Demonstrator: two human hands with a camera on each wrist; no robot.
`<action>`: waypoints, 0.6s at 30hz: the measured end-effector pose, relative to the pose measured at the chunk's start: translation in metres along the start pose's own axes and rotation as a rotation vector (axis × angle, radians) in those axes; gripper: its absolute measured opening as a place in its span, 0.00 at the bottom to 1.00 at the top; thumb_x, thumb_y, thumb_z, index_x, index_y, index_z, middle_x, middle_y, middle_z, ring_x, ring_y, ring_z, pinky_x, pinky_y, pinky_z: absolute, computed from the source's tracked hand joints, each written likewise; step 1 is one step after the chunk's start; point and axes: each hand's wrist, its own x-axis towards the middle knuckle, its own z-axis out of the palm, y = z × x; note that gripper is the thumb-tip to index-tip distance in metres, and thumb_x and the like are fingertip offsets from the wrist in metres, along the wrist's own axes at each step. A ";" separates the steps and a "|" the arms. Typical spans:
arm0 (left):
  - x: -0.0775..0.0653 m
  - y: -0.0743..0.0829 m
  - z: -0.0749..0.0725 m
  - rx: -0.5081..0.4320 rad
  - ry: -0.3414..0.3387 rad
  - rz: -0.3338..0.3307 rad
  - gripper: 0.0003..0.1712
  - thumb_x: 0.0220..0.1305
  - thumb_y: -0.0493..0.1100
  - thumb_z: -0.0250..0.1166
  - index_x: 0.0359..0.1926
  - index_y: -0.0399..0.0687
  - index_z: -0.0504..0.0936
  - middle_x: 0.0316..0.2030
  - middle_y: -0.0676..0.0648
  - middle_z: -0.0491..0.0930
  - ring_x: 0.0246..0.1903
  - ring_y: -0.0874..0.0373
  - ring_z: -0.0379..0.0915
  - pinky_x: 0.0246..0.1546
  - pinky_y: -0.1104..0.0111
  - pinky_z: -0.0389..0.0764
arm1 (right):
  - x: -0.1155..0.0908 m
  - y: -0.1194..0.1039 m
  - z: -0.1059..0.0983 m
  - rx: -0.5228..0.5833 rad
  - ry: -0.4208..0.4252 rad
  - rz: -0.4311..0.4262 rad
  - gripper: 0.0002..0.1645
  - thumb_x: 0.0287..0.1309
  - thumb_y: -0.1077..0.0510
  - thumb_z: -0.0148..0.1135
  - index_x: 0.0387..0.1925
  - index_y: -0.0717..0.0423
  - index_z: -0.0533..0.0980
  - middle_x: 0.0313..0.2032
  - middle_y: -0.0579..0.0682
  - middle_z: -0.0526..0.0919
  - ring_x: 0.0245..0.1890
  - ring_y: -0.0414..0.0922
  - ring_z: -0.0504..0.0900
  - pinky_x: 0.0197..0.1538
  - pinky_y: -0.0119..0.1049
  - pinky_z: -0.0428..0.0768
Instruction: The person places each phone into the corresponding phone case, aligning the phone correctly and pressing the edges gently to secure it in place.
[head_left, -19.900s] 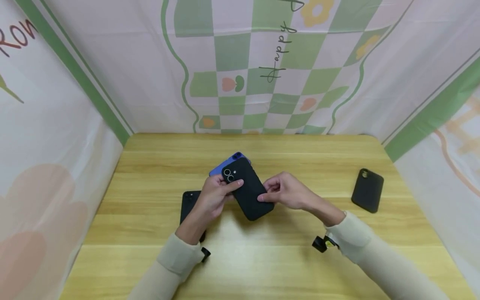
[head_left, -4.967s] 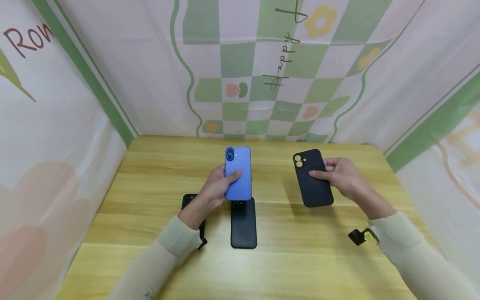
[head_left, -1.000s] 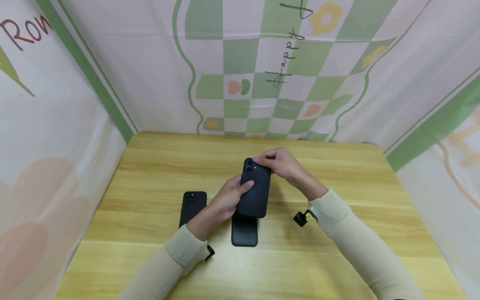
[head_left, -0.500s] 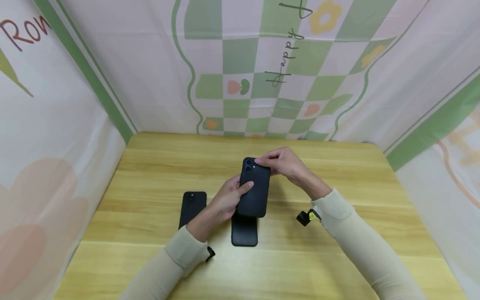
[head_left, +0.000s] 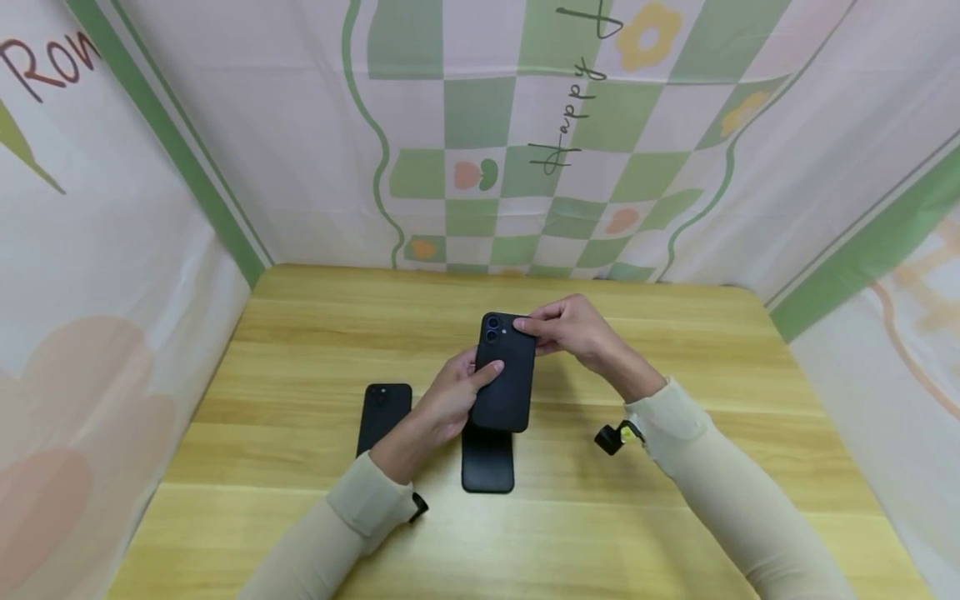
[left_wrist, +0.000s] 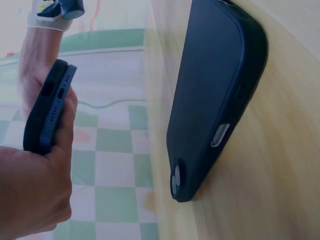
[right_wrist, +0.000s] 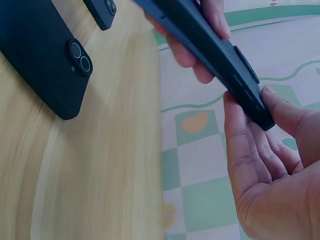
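Both hands hold a phone in a black case [head_left: 506, 387] above the table, its back facing up. Dark blue lens rings show through the camera opening. My left hand [head_left: 447, 402] grips the left long side, thumb flat across the back. With thumb and fingers, my right hand [head_left: 576, 335] pinches the top right corner beside the lenses. From the left wrist, the phone's bluish bottom edge [left_wrist: 57, 105] with speaker holes shows alongside the black case edge [left_wrist: 37, 112]. The right wrist view shows the side buttons and my right fingertips [right_wrist: 240, 120] under the corner.
A black-cased phone [head_left: 487, 468] lies directly below the held one, partly covered by it. Another black phone [head_left: 384, 412] lies to its left, partly behind my left forearm. The wooden table [head_left: 637, 517] meets patterned cloth walls [head_left: 480, 125].
Five seconds ago the blue phone was in my left hand and the black case apart in my right; now the case is over the phone's back. Lately both hands shift only slightly.
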 end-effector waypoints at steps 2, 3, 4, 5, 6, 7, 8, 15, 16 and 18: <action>0.000 0.000 0.000 -0.003 -0.003 -0.001 0.23 0.84 0.39 0.53 0.74 0.39 0.70 0.60 0.34 0.81 0.54 0.49 0.84 0.54 0.57 0.87 | 0.000 0.001 0.000 0.004 0.005 -0.001 0.15 0.68 0.59 0.72 0.43 0.72 0.86 0.28 0.50 0.90 0.27 0.43 0.89 0.41 0.46 0.91; 0.000 0.000 -0.001 -0.005 -0.006 -0.001 0.23 0.84 0.39 0.53 0.74 0.39 0.70 0.60 0.34 0.81 0.54 0.49 0.84 0.54 0.57 0.87 | 0.000 0.001 0.000 0.006 0.007 -0.002 0.15 0.68 0.59 0.72 0.42 0.72 0.86 0.28 0.50 0.90 0.27 0.43 0.89 0.42 0.46 0.91; 0.000 0.000 -0.001 -0.006 -0.009 -0.003 0.23 0.84 0.39 0.53 0.74 0.39 0.69 0.60 0.35 0.81 0.54 0.48 0.84 0.54 0.57 0.87 | 0.001 0.002 0.000 0.009 0.008 -0.001 0.14 0.68 0.59 0.72 0.42 0.71 0.86 0.28 0.49 0.90 0.26 0.42 0.89 0.41 0.46 0.91; -0.001 0.000 -0.001 -0.007 -0.013 -0.005 0.23 0.84 0.39 0.53 0.74 0.39 0.69 0.60 0.35 0.81 0.55 0.48 0.84 0.55 0.57 0.87 | 0.001 0.003 0.000 0.016 0.006 0.000 0.13 0.68 0.59 0.72 0.41 0.70 0.87 0.27 0.49 0.90 0.26 0.42 0.89 0.41 0.45 0.91; -0.001 0.000 -0.001 -0.009 -0.018 -0.007 0.23 0.85 0.39 0.52 0.75 0.40 0.69 0.60 0.35 0.81 0.56 0.48 0.84 0.55 0.57 0.87 | 0.001 0.004 0.000 0.028 0.004 0.003 0.12 0.68 0.59 0.72 0.40 0.68 0.87 0.27 0.49 0.90 0.26 0.42 0.88 0.40 0.44 0.92; -0.001 0.000 -0.002 -0.010 -0.023 -0.010 0.24 0.85 0.39 0.52 0.75 0.40 0.69 0.61 0.35 0.81 0.56 0.47 0.83 0.56 0.56 0.87 | 0.002 0.005 -0.001 0.046 -0.004 0.008 0.11 0.68 0.59 0.72 0.38 0.67 0.87 0.27 0.49 0.90 0.26 0.42 0.88 0.39 0.42 0.91; -0.001 0.000 -0.002 -0.012 -0.027 -0.016 0.24 0.85 0.39 0.52 0.75 0.40 0.69 0.61 0.35 0.81 0.57 0.47 0.83 0.56 0.56 0.87 | 0.003 0.006 -0.001 0.069 -0.014 0.013 0.09 0.69 0.60 0.71 0.37 0.64 0.88 0.27 0.49 0.90 0.26 0.42 0.88 0.38 0.40 0.91; -0.001 0.002 -0.004 -0.008 -0.054 -0.061 0.25 0.85 0.41 0.52 0.76 0.41 0.67 0.63 0.37 0.81 0.60 0.46 0.82 0.61 0.54 0.84 | 0.004 0.014 -0.004 0.193 -0.077 0.064 0.11 0.72 0.61 0.67 0.31 0.53 0.88 0.28 0.48 0.88 0.25 0.40 0.85 0.35 0.33 0.89; -0.001 0.002 -0.004 -0.004 -0.060 -0.066 0.25 0.85 0.41 0.52 0.76 0.40 0.67 0.63 0.36 0.81 0.60 0.46 0.81 0.61 0.54 0.84 | 0.004 0.014 -0.004 0.194 -0.076 0.065 0.11 0.72 0.61 0.67 0.31 0.53 0.88 0.28 0.48 0.88 0.25 0.40 0.85 0.34 0.33 0.88; -0.001 0.003 -0.006 0.009 -0.072 -0.075 0.25 0.85 0.42 0.51 0.76 0.39 0.67 0.63 0.36 0.81 0.60 0.47 0.82 0.61 0.54 0.84 | 0.004 0.016 -0.004 0.190 -0.081 0.063 0.11 0.72 0.61 0.67 0.31 0.53 0.88 0.28 0.48 0.88 0.25 0.40 0.85 0.34 0.33 0.88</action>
